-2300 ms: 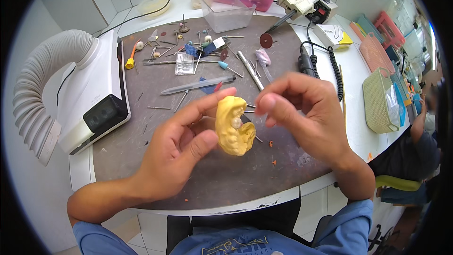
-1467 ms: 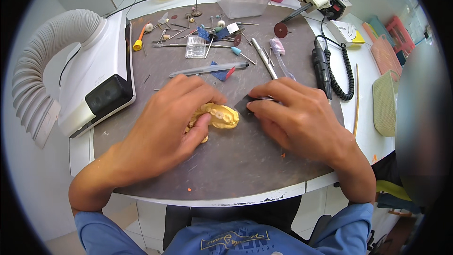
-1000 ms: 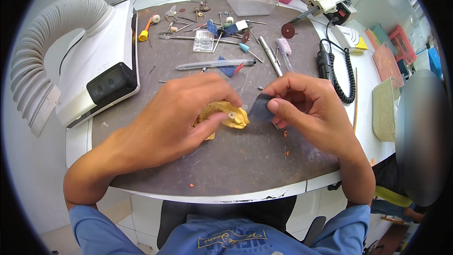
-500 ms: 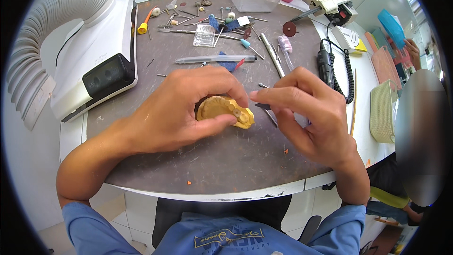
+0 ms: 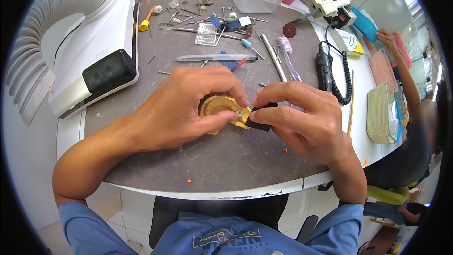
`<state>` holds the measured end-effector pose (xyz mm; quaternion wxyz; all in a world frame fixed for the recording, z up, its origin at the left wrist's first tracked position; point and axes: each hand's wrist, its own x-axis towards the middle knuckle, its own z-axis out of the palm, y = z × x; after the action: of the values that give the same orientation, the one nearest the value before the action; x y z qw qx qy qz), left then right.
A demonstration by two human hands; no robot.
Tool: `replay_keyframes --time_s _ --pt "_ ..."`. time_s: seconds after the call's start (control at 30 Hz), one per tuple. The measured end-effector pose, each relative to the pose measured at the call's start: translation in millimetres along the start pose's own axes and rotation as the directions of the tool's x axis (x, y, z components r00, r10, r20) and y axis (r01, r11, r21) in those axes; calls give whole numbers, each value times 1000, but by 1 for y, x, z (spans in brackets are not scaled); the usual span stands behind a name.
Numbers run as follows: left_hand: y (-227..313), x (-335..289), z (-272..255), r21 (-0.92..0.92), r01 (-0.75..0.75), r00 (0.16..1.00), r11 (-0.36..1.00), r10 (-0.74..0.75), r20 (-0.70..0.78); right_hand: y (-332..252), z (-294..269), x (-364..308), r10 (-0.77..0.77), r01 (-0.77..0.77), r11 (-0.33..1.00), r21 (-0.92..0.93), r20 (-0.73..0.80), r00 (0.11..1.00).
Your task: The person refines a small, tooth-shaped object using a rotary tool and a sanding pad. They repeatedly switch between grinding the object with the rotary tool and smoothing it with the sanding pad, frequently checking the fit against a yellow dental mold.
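My left hand point(image 5: 181, 108) is closed around a yellow plaster dental model point(image 5: 218, 106), its thumb and index finger at the model's right end. A row of teeth curves along the model, and my fingers hide part of it. Between the thumb and fingers of my right hand point(image 5: 306, 120) is a thin, flat black sheet point(image 5: 261, 124). The sheet's left edge meets or overlaps the right end of the model; whether they touch I cannot tell.
Beyond my hands lie a clear-barrelled pen point(image 5: 217, 58), a toothbrush point(image 5: 287, 49) and several rotary burs. A white machine with a ribbed hose point(image 5: 61, 23) stands left. At right are a black handpiece with coiled cord point(image 5: 323, 68), a woven basket point(image 5: 380, 118) and another person's arm point(image 5: 403, 68).
My right hand has shifted slightly, turning the black sheet's flat face into view against the model. The model has tilted a little in my left hand. The other person's arm reaches farther into view.
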<state>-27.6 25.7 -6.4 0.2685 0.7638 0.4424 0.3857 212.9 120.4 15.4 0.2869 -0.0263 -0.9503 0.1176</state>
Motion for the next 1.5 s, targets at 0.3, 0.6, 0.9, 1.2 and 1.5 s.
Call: replay_keyframes --time_s 0.3,0.6,0.9,1.2,1.5 --pt "-2 0 0 -22 -7 1000 1000 7 8 1 -2 0 -50 52 997 -51 46 998" --pt "-3 0 1 -26 -30 1000 999 30 -5 0 0 3 -138 138 986 -94 12 990" --pt "-3 0 2 -21 -33 999 999 33 2 2 1 2 -128 130 988 -89 24 991" --pt "-5 0 3 -16 -46 999 999 46 -2 2 0 2 -106 109 990 -89 43 993" --pt "-5 0 4 -18 -56 998 998 56 -4 2 1 2 -102 106 989 -100 44 994"
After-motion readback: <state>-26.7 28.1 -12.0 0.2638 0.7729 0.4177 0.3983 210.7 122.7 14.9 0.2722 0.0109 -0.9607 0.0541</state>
